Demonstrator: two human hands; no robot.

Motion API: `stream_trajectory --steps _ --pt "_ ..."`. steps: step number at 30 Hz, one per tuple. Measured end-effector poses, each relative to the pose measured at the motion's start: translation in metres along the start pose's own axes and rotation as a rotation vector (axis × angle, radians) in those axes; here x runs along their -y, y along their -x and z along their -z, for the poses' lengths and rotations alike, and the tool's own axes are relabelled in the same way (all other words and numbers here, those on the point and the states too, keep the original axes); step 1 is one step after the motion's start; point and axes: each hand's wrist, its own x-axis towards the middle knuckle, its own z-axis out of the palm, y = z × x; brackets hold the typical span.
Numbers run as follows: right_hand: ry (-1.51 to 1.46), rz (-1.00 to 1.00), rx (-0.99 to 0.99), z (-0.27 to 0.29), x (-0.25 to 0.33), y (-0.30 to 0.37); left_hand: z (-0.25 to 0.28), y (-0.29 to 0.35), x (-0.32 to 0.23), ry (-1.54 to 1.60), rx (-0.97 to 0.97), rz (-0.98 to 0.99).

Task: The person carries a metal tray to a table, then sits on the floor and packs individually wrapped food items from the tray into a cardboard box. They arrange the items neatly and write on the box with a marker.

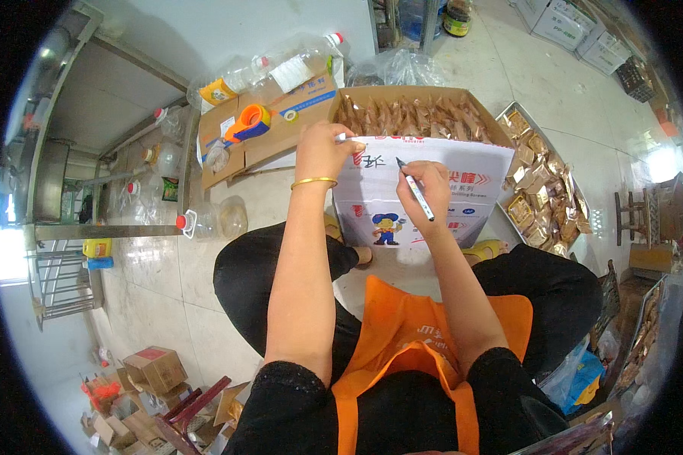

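A pale tiled floor (228, 205) spreads under a seated person, and everything here is placed against the open cardboard box (425, 155) standing just in front of the knees. The box is already packed: rows of brown wrapped packets (410, 115) fill its inside to the rim. Its near flap is turned up toward the person, white with a printed cartoon figure. The left hand (325, 152) clamps the flap's upper left corner, fingers curled over the edge, a gold bangle (313, 182) on that wrist. The right hand (426, 186) pinches a marker pen (415, 189) between thumb and fingers, its tip touching the flap's white face. Judging from this, filling looks finished and marking is underway; the box is not yet closed.

To the right of the box lies a metal tray (508, 112) of more wrapped packets. To its left sit a flattened carton with an orange tape dispenser (248, 123) and several clear plastic bottles (212, 220).

Whether any writing is already on the flap cannot be made out. The orange apron (410, 334) hides the lap, and the box's lower front sits partly behind the forearms.
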Motion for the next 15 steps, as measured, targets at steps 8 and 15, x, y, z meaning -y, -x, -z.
stream_trajectory --steps 8,15 --pt "0.033 0.058 0.089 0.0037 -0.0096 0.0028 0.0015 0.0003 -0.0034 0.013 0.007 0.013" --pt "0.008 -0.03 -0.016 0.0019 -0.0091 0.0023 0.0019 -0.001 -0.005 0.023 0.018 0.023"
